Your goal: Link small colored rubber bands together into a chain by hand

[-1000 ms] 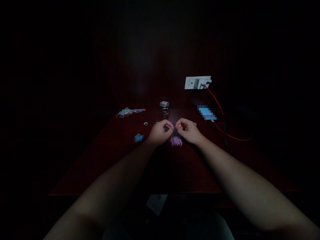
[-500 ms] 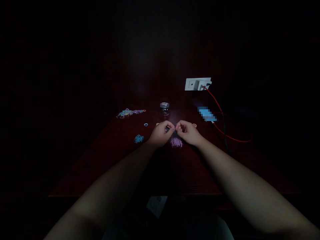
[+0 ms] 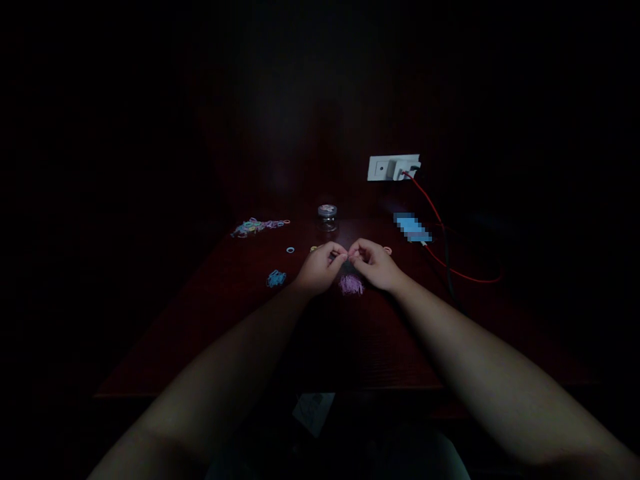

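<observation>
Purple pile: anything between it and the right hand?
Nothing visible. The purple pile lies just left of the right hand; the blue pile sits off past the left hand.

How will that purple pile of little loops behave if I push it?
The purple pile would probably spread rather than slide as one, since it looks like many separate loops. It's likely light and floppy, judging by its thin strands.

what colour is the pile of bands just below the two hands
The pile of bands is light purple; it shows best in the head view.
</observation>
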`<state>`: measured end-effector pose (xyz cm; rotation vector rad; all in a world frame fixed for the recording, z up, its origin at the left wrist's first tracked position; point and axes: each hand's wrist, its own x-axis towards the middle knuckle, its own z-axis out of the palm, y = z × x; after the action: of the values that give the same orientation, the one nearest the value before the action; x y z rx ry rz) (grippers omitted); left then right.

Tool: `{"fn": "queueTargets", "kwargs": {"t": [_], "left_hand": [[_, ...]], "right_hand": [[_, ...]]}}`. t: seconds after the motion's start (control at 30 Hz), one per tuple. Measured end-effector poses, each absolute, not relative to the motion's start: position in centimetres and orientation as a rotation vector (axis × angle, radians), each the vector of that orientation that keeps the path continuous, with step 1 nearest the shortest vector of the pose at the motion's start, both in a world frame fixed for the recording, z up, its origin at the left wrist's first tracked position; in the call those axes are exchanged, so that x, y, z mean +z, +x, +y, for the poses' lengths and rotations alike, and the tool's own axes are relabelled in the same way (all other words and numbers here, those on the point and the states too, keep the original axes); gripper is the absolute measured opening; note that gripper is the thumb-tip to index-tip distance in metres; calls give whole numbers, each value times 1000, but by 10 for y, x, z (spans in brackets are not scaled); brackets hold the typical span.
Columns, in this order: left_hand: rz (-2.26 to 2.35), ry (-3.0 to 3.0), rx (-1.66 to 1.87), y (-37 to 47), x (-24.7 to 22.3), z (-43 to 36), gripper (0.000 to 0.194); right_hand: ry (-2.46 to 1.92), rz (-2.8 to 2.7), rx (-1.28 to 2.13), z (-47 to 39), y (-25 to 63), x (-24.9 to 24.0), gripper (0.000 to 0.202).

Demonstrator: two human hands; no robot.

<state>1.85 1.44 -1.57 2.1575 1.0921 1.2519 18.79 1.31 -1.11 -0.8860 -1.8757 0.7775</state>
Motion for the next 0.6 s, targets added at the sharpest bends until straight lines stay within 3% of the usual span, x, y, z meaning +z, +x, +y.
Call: {"fn": "queueTargets", "kwargs": {"t": [0.6], "left_hand": [[1079,2140,1317,19,-14,11,11]], "right_hand": [[-881,-1864,786,14,187,-13,9]]}}
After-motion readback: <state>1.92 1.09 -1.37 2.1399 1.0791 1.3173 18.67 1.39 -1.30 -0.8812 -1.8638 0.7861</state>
